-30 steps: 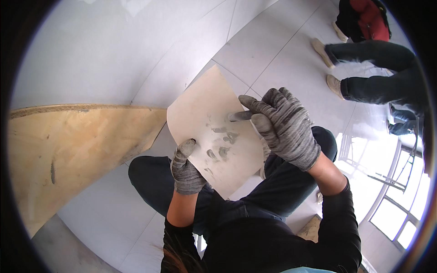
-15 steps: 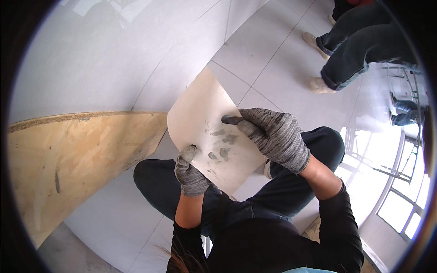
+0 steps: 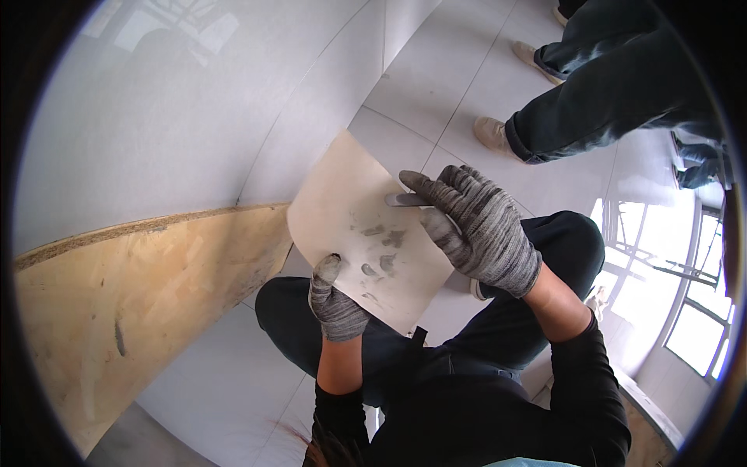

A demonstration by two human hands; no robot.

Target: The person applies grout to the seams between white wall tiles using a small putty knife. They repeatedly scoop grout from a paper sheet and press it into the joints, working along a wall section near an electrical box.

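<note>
The beige sheet (image 3: 370, 233), judged light and flexible, is suitably edge-pinched above the lap (image 3: 447, 362) by the left grip (image 3: 336, 307); a flat grey tool (image 3: 408, 201) is clasped in the right grip (image 3: 486, 233).

Sheet (image 3: 362, 241) – matt surf., gloves (image 3: 492, 233) – knit cloth

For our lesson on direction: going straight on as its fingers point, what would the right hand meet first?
Likely the pale sheet; depth is unclear, so the right hand might pass above it.
</note>
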